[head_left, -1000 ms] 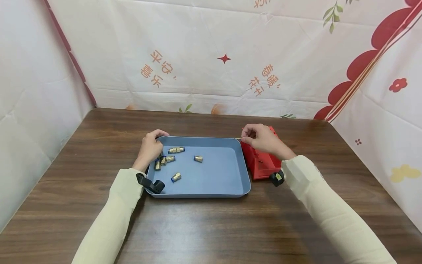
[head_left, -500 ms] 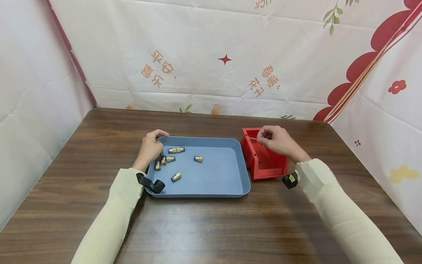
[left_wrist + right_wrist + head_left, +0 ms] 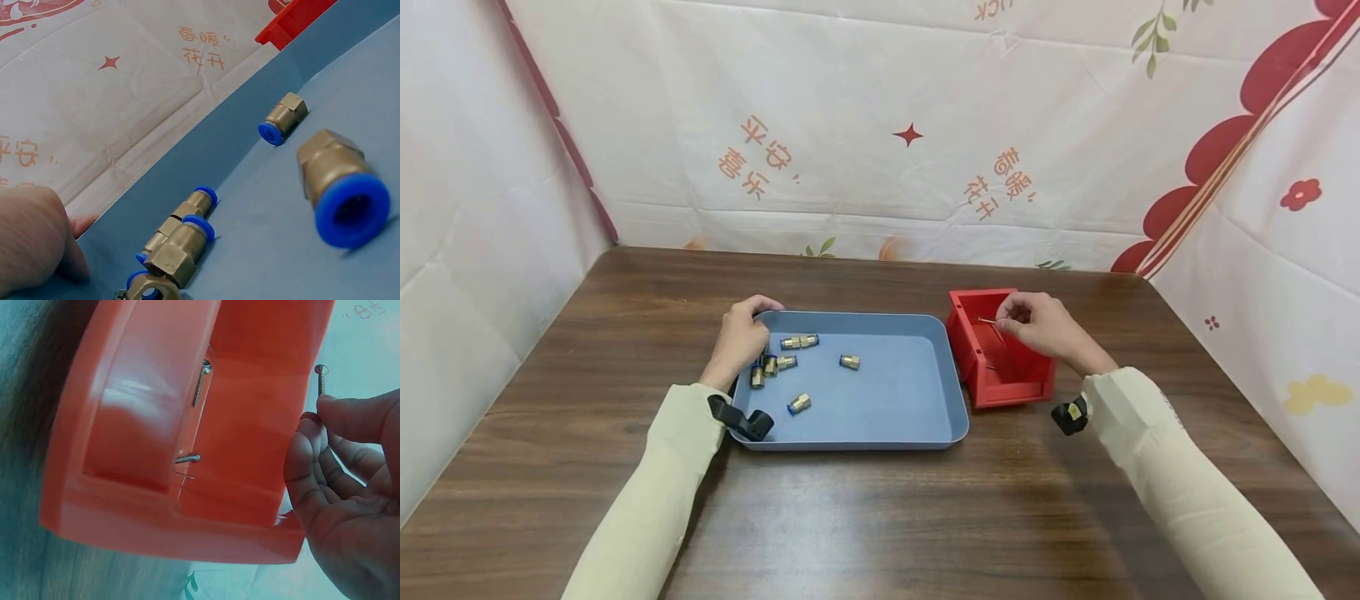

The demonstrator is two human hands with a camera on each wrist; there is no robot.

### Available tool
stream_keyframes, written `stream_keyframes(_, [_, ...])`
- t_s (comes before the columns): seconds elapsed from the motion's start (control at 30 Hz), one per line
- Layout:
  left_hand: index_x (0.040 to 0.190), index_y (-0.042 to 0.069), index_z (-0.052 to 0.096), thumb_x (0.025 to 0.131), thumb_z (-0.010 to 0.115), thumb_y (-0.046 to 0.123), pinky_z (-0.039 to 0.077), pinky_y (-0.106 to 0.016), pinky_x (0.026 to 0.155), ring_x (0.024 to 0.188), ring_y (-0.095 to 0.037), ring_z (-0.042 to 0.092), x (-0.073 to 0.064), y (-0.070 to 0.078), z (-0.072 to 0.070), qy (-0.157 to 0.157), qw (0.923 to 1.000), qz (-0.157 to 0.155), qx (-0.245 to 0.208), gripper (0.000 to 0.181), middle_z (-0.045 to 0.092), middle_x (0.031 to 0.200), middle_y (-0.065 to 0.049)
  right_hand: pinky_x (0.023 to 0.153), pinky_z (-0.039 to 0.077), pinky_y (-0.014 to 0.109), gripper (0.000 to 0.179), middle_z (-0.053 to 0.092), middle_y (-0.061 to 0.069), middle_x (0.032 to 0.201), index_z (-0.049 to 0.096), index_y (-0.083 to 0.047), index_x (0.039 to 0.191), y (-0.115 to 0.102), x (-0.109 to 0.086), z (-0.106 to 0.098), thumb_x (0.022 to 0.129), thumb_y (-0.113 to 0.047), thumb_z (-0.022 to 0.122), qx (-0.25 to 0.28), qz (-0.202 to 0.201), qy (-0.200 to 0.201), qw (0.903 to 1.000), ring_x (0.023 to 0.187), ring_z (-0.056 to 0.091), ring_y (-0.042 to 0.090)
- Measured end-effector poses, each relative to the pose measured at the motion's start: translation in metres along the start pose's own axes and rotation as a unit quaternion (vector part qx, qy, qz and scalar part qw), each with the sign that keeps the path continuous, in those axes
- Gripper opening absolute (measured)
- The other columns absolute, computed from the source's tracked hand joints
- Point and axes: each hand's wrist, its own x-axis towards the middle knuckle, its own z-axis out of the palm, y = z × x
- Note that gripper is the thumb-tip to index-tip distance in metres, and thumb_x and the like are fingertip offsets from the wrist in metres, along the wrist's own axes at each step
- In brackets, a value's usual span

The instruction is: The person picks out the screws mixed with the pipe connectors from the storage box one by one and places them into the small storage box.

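Observation:
Between thumb and fingertips, my right hand pinches a thin metal screw, head outward. It is over the red bin, near its back right part. More screws lie inside; the right wrist view shows one screw and another screw on the bin's floor. At the left back corner of the blue-grey tray, my left hand grips the wall, thumb inside and fingers over the rim. Several brass fittings with blue collars lie in the tray, among them a fitting near the front and a fitting seen close up.
The bin stands against the tray's right side on the brown wooden table. White printed cloth hangs behind the table and along both sides. Each wrist wears a small black camera, such as the left camera.
My right hand has moved right, from the tray's right back corner to over the bin, still pinching the screw. The bin's inside now shows more. My left hand and the fittings have stayed in place.

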Motion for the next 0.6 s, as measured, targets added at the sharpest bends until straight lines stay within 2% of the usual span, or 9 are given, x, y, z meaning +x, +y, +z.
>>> stream_keyframes(0.3, [0.118, 0.002, 0.06, 0.084, 0.033, -0.009, 0.037, -0.031, 0.063, 0.095, -0.03, 0.054, 0.0003, 0.0006, -0.0002, -0.004, 1.0, -0.005, -0.004, 0.045, 0.059, 0.124, -0.019, 0.073, 0.047, 0.028, 0.014, 0.062, 0.016, 0.096, 0.061, -0.001, 0.101, -0.0015, -0.0004, 0.0022, 0.088, -0.007, 0.063, -0.005, 0.012, 0.0, 0.9999, 0.084, 0.054, 0.026])
stream_keyframes(0.6, [0.119, 0.002, 0.06, 0.085, 0.033, -0.009, 0.037, -0.034, 0.071, 0.098, -0.03, 0.053, -0.0003, 0.0018, -0.0016, -0.004, 0.9999, -0.011, -0.006, 0.045, 0.059, 0.124, -0.019, 0.075, 0.047, 0.028, 0.02, 0.063, 0.017, 0.097, 0.061, 0.001, 0.104, -0.0017, 0.002, 0.0033, 0.086, -0.006, 0.064, -0.006, 0.002, 0.001, 1.0, 0.088, 0.056, 0.026])
